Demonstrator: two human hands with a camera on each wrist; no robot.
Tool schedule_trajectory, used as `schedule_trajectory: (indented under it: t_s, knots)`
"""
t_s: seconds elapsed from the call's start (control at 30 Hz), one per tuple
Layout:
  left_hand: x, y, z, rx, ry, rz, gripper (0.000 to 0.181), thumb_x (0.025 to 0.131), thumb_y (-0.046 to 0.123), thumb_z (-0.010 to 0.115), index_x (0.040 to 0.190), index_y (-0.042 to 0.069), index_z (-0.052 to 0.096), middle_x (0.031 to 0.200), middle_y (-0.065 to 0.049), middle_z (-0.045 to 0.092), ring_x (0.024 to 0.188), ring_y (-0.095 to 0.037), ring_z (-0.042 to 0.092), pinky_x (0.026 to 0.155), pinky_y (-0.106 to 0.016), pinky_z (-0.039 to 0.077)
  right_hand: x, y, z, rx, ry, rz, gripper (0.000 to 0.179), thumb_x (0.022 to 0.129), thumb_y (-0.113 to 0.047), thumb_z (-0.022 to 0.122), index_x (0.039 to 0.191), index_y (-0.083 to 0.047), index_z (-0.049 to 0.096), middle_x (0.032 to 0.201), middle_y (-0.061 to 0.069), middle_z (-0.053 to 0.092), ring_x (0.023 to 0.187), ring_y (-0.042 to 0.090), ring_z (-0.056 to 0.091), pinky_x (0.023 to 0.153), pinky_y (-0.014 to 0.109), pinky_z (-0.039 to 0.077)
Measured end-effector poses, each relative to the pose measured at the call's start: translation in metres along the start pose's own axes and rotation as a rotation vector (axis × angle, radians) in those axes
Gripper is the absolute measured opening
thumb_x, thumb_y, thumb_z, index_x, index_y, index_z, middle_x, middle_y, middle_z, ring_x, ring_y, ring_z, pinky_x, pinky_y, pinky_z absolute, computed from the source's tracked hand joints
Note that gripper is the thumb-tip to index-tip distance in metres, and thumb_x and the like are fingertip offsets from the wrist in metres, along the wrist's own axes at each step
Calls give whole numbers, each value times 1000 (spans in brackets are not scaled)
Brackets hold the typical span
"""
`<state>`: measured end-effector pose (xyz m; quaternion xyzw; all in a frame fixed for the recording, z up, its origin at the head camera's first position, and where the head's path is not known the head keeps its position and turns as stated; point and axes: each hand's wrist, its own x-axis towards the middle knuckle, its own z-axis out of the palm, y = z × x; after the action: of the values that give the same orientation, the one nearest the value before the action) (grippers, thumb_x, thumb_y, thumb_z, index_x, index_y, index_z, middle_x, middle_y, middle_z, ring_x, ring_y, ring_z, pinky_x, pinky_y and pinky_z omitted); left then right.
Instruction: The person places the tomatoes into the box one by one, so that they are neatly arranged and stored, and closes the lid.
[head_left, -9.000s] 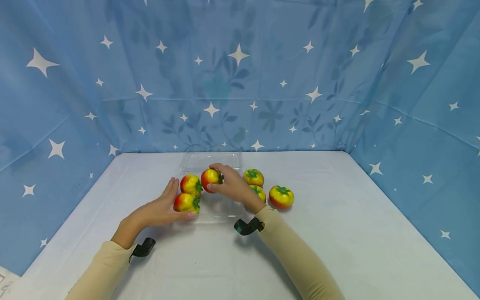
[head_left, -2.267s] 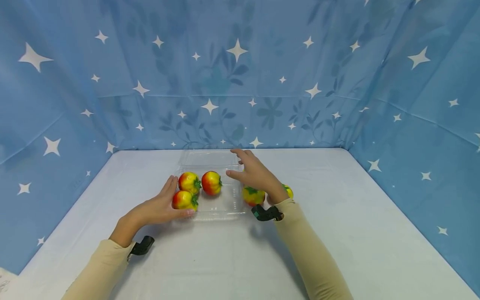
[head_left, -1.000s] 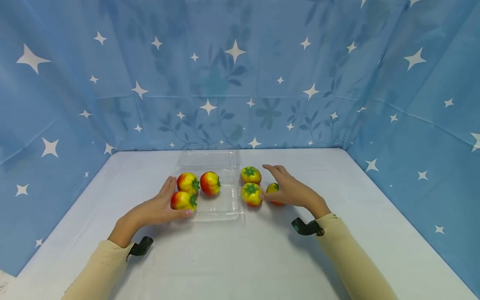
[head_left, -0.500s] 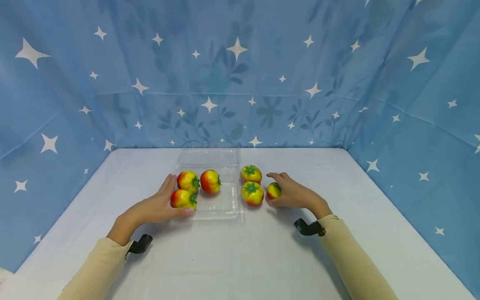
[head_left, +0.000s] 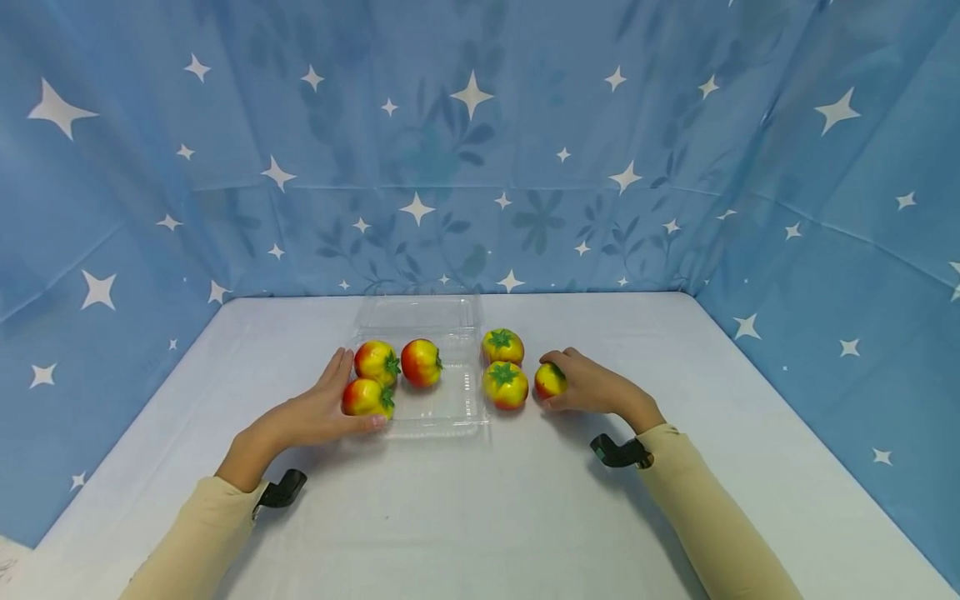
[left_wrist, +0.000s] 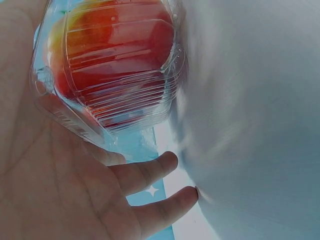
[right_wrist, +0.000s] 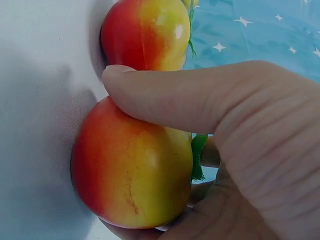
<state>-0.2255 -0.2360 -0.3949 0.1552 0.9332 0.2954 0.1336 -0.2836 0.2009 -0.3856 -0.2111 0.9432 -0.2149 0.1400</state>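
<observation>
My right hand point(head_left: 588, 385) grips a yellow-and-red persimmon point(head_left: 550, 381) with a green leafy top, the rightmost one on the table. In the right wrist view the thumb lies across one side of this persimmon point(right_wrist: 135, 170), and fingers show behind it. My left hand point(head_left: 315, 412) rests against the left side of a clear plastic clamshell box point(head_left: 450, 404), its fingers straight. Inside the box lie a back-left persimmon point(head_left: 377, 362), a front-left persimmon point(head_left: 366, 398) and a middle persimmon point(head_left: 422, 363), all on their sides. The left wrist view shows the box wall beside the palm.
Just right of the box, a front persimmon point(head_left: 506, 386) and a back persimmon point(head_left: 502, 346) sit with leafy tops up. The box's lid point(head_left: 416, 312) lies folded open toward the back. A blue star-patterned curtain point(head_left: 480, 167) encloses the white table point(head_left: 465, 517).
My right hand has let go of the middle persimmon inside the box, moved right past the two outside, and closed round the rightmost one. My left hand stays at the box.
</observation>
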Motion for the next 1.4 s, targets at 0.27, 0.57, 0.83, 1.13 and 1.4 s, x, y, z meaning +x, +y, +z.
schedule_trajectory:
  t_s: [0.27,0.57,0.83,1.13,1.4]
  knots:
    - [-1,0,0,-1,5,0,133,93,67,73,166,-8,-9,172,-35,-12,158,-56,5,122,-70,16,1,0,0,5,-2,-10,66,93,-22,85,145,4,53,125,18,60,110,32,59,106,53,51]
    - [-1,-2,2,-13,5,3,132,93,67,73,166,-8,-8,172,-34,-12,159,-54,2,123,-69,15,-2,3,-4,12,-3,-1,68,95,-26,83,149,2,52,131,16,62,114,33,58,107,54,50]
    - [-2,-2,1,-7,0,-1,133,93,68,72,166,-7,-9,173,-33,-14,159,-55,3,123,-69,17,-15,1,-20,27,87,-63,65,96,-25,80,148,4,52,129,16,64,112,33,59,102,54,52]
    - [-2,-1,0,-14,1,4,133,93,67,73,166,-9,-9,172,-34,-14,158,-55,2,124,-69,16,-23,-14,-28,45,168,-144,71,99,-34,78,152,3,49,133,16,63,113,32,61,101,53,54]
    - [-1,-4,0,-15,3,-4,133,93,68,73,167,-7,-10,173,-32,-16,159,-54,0,124,-68,14,-20,-38,-19,59,244,-189,74,98,-32,80,156,0,48,145,18,61,123,36,58,106,55,52]
